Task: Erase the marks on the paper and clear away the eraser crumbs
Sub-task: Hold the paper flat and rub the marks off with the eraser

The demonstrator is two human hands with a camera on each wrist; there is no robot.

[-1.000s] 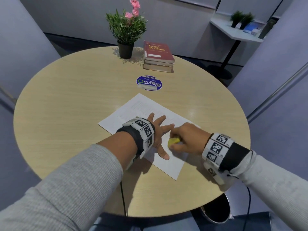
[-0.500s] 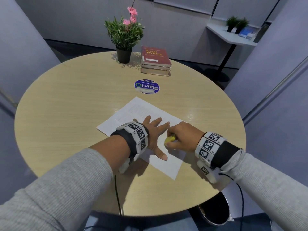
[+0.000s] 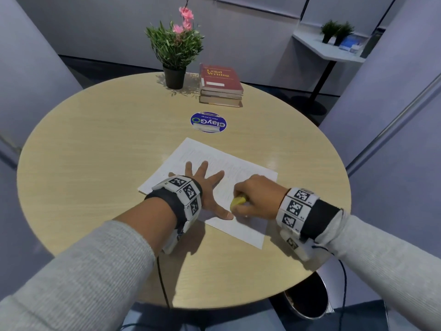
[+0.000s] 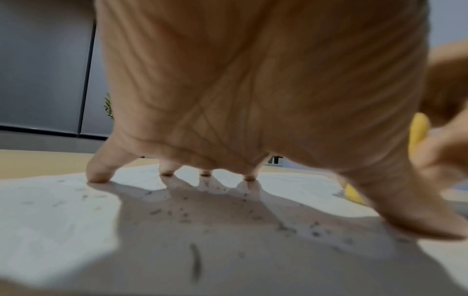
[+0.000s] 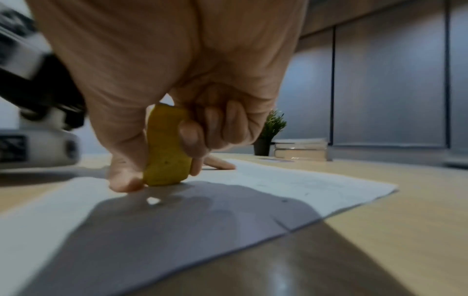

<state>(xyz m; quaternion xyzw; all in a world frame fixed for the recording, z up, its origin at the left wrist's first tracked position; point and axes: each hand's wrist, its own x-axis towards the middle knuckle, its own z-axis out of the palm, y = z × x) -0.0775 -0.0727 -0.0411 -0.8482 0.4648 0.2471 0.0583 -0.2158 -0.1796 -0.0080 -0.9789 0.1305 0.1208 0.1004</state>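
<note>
A: Nearest, what do the hands do?
B: The right hand point(image 3: 256, 197) pinches a yellow eraser point(image 3: 238, 201) between thumb and curled fingers point(image 5: 195, 138), its lower end pressed on the paper point(image 3: 229, 228).

A: And the other?
B: The left hand point(image 3: 207, 187) lies just beside it, its fingers point(image 4: 98, 170) straight and spread, their tips and the thumb pressing on the sheet, holding nothing.

A: Any crumbs?
B: Dark eraser crumbs point(image 4: 182, 214) are scattered on the paper under the left palm.

A: Where is the sheet?
B: On the round wooden tabletop point(image 3: 95, 163), toward its near edge.

A: Farther back?
B: A blue round sticker point(image 3: 208, 122), then a stack of books point(image 3: 220, 86) beside a potted plant point(image 3: 175, 51) at the far edge.
</note>
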